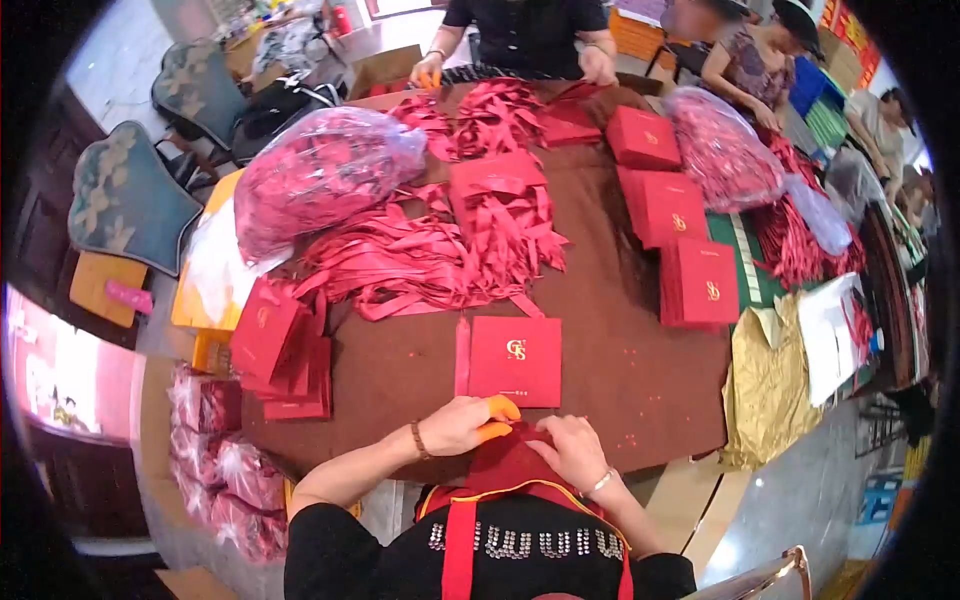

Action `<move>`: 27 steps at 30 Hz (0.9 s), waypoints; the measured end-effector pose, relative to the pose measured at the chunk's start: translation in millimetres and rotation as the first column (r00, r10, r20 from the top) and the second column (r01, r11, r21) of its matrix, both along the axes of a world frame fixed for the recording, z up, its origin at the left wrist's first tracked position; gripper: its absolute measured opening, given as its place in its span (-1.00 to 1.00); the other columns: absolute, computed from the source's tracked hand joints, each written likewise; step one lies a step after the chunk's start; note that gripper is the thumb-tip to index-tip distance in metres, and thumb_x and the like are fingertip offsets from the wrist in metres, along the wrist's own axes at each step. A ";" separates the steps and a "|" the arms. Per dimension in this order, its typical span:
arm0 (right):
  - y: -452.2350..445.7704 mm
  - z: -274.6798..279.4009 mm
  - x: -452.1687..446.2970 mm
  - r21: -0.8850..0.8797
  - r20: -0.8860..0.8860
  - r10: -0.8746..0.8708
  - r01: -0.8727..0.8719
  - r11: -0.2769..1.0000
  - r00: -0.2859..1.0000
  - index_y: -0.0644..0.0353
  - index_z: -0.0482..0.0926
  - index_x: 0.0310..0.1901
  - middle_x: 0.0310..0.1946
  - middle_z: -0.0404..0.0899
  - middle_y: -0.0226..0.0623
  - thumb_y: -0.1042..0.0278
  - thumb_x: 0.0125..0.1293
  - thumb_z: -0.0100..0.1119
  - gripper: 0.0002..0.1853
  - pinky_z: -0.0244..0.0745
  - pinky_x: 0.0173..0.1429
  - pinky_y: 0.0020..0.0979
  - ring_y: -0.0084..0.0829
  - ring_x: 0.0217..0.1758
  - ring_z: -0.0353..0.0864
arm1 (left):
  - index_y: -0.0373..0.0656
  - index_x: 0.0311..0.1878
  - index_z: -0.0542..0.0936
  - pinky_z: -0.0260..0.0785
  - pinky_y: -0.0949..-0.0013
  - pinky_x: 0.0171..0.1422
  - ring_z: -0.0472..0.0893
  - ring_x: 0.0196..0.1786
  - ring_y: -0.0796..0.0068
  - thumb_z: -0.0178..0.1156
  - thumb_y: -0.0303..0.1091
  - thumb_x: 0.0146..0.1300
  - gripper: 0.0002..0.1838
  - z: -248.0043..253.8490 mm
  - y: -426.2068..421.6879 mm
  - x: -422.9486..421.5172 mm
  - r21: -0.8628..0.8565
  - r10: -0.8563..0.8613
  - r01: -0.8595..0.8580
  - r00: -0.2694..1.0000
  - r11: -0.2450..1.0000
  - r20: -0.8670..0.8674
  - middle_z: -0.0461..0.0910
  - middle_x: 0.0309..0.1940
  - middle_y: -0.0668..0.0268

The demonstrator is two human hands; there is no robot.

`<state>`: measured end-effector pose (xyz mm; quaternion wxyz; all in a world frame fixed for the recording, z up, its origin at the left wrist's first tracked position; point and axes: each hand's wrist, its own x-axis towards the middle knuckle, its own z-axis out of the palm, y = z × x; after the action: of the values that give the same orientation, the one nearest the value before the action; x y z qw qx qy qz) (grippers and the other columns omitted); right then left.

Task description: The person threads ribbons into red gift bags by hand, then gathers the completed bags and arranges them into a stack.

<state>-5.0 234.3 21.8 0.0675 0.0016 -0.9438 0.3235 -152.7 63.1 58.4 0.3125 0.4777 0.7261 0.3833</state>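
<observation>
My left hand [468, 424] has orange finger covers on its thumb and forefinger. They close on a small dark red piece [520, 434] at the table's near edge. My right hand [576, 452] grips the other side of it with bent fingers. Whether the piece is ribbon or card I cannot tell, as both hands partly cover it. Just beyond them lies a flat red square card [515, 362] with gold lettering. A red ribbon strip [462, 358] runs along the card's left side.
Red ribbons [385, 260] are heaped mid-table. A plastic bag of red pieces [320, 175] stands at left. Stacked red cards [698, 285] line the right side; more cards [285, 345] sit at left. Gold wrapping [768, 385] hangs at right. Another person [525, 35] works opposite.
</observation>
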 end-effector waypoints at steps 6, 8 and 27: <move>9.5 3.9 -0.3 -0.425 0.226 -0.026 0.123 0.897 0.974 0.20 0.54 -0.23 -0.46 0.62 -0.19 0.29 0.16 0.25 -0.79 0.51 -0.28 -0.34 -0.32 -0.43 0.64 | -0.21 -0.19 0.62 0.45 0.38 -0.07 0.62 -0.19 0.32 0.16 -0.38 0.23 -0.85 -16.2 -11.8 4.9 0.087 0.183 -0.179 0.982 0.980 -0.040 0.62 -0.28 0.20; 13.1 -3.5 -5.2 -0.432 0.160 -0.034 0.101 0.896 0.987 0.23 0.54 -0.20 -0.46 0.62 -0.18 0.33 0.17 0.25 -0.78 0.52 -0.32 -0.39 -0.38 -0.44 0.65 | -0.22 -0.22 0.61 0.42 0.36 -0.06 0.59 -0.17 0.31 0.17 -0.40 0.21 -0.87 -15.6 -12.9 5.8 0.161 0.234 -0.223 0.970 0.962 -0.058 0.60 -0.29 0.20; 12.2 -13.4 -1.3 -0.838 0.474 0.267 0.336 0.430 0.839 0.34 0.40 0.15 -0.15 0.57 -0.37 0.43 0.38 -0.04 -0.66 0.42 0.00 -0.57 -0.65 -0.11 0.50 | -0.29 -0.18 0.61 0.44 0.45 -0.20 0.64 -0.30 0.44 0.22 -0.52 0.12 -0.82 -48.5 -24.9 45.6 -0.011 0.516 -0.516 0.856 0.857 0.039 0.66 -0.31 0.15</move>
<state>-6.3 246.5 8.4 -0.2054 -0.1467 -0.5988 0.7601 -107.1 38.2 9.9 0.2132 0.2581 0.8210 0.4625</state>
